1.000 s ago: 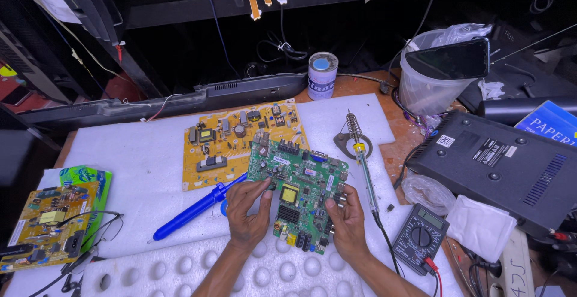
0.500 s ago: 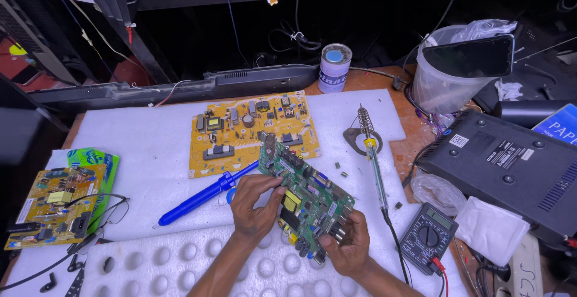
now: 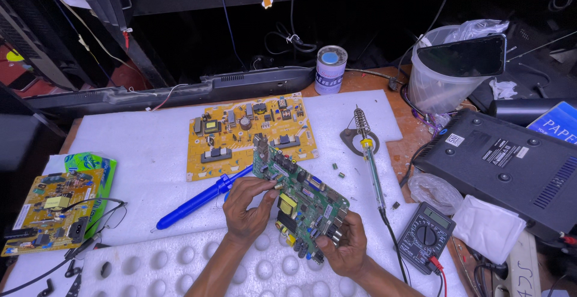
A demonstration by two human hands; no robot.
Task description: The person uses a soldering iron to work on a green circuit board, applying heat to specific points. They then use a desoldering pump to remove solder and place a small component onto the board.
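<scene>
A green circuit board [image 3: 296, 196] is lifted off the white foam mat [image 3: 144, 147] and tilted, its far corner raised. My left hand [image 3: 245, 207] grips its left edge with the fingertips on top. At the board's near right corner, by the row of connectors, my right hand [image 3: 344, 246] holds it from below. A blue desoldering pump [image 3: 198, 200] lies on the mat just left of my left hand. Behind the green board a yellow circuit board [image 3: 246, 132] rests flat on the mat.
A soldering iron [image 3: 371, 165] lies in its coil stand at right, with a multimeter [image 3: 425, 236] below it. A black device [image 3: 505, 165], a clear plastic container [image 3: 448, 75], a tin [image 3: 330, 69] and another yellow board [image 3: 51, 210] at far left surround the mat.
The green board went from lying nearly flat to tilted and turned, its far corner lifted. My right hand slid down to the near right corner; my left hand stayed on the left edge.
</scene>
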